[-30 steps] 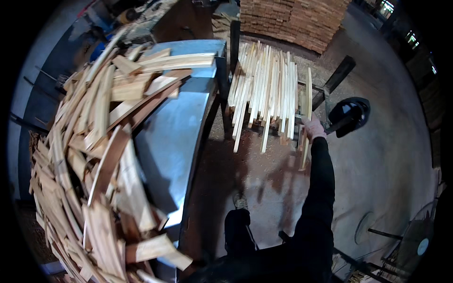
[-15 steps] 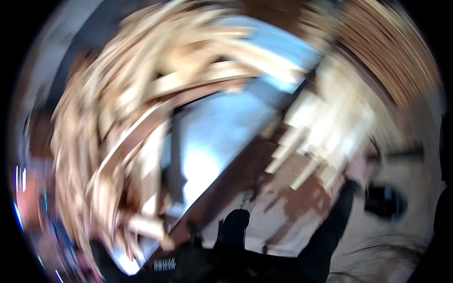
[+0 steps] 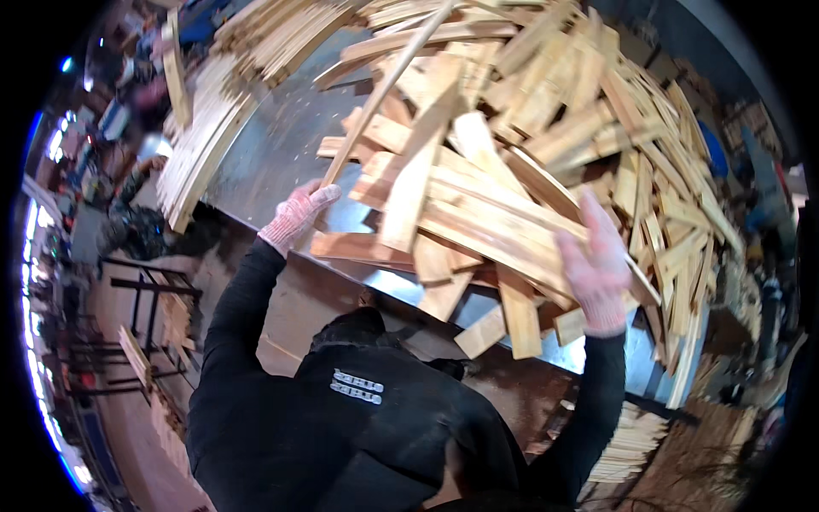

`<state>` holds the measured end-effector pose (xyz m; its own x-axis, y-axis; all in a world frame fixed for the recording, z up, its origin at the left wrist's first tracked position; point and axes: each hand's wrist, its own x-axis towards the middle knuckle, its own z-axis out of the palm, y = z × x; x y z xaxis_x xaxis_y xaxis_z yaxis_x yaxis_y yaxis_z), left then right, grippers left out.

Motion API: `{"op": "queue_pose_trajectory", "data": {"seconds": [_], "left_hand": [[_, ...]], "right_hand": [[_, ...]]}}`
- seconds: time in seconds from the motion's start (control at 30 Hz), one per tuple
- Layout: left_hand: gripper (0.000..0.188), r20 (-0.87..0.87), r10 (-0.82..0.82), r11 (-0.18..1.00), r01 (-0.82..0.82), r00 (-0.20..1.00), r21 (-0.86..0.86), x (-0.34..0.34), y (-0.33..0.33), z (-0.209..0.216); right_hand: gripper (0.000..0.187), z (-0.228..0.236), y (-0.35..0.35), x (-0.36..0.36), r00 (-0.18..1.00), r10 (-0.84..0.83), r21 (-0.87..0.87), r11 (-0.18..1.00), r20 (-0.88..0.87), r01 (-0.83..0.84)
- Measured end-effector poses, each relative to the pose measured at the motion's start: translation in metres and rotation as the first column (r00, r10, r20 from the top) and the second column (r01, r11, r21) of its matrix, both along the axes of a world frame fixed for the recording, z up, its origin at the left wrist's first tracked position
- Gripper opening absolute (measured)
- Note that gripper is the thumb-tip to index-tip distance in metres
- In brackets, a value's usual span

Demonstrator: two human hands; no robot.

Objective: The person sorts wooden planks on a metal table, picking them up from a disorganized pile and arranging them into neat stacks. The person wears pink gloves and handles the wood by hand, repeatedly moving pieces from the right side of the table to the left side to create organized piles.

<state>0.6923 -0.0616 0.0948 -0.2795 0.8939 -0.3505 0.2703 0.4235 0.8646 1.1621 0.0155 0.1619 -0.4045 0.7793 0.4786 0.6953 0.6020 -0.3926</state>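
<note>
My left hand (image 3: 300, 215), in a pale pinkish work glove, is closed on the near end of a long thin wooden strip (image 3: 384, 90). The strip slants up and away to the right over the metal tabletop (image 3: 273, 145). On the right, my gloved right hand (image 3: 595, 271) is over the heap of loose wooden slats (image 3: 486, 226), fingers apart and slightly blurred. It is beside the ends of several slats; whether it touches them I cannot tell. The slats lie crisscross, some jutting past the table's near edge.
Neat stacks of strips stand at the table's left end (image 3: 209, 128) and far left (image 3: 290, 34). Someone in patterned clothing (image 3: 141, 209) is beyond the left end. A black metal frame (image 3: 145, 294) stands at left; more stacked slats (image 3: 627, 444) lie low at right.
The view has swung round from a blurred one, where one hand was by a strip stack on the right. Now both hands are over the heap side, the left gripping a strip.
</note>
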Motion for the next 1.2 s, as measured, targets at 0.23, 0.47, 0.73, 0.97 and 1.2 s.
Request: {"op": "queue_pose_trajectory", "data": {"seconds": [0.23, 0.47, 0.73, 0.97, 1.2], "left_hand": [[0.106, 0.988, 0.057, 0.998, 0.038, -0.143, -0.052, -0.052, -0.023, -0.060], [0.073, 0.995, 0.096, 0.995, -0.013, -0.040, -0.097, -0.105, -0.028, -0.146], [0.043, 0.877, 0.217, 0.976, -0.100, 0.428, -0.193, -0.142, -0.023, -0.101], [0.045, 0.903, 0.193, 0.979, -0.142, 0.383, -0.148, -0.126, -0.040, -0.107], [0.043, 0.659, 0.211, 0.968, -0.246, 0.722, -0.040, -0.111, -0.046, -0.091]], "right_hand": [[0.107, -0.084, 0.071, -0.302, 0.856, -0.232, -0.337, 0.847, 0.461, 0.411], [0.080, -0.107, 0.076, -0.352, 0.769, -0.340, -0.751, 0.608, -0.541, -0.259], [0.097, -0.038, 0.034, -0.277, 0.837, -0.113, -0.371, 0.859, 0.535, 0.353], [0.115, -0.055, 0.000, -0.206, 0.571, 0.026, -0.240, 0.922, 0.821, 0.304], [0.086, -0.054, 0.047, -0.221, 0.747, 0.143, -0.420, 0.886, 0.649, 0.196]]}}
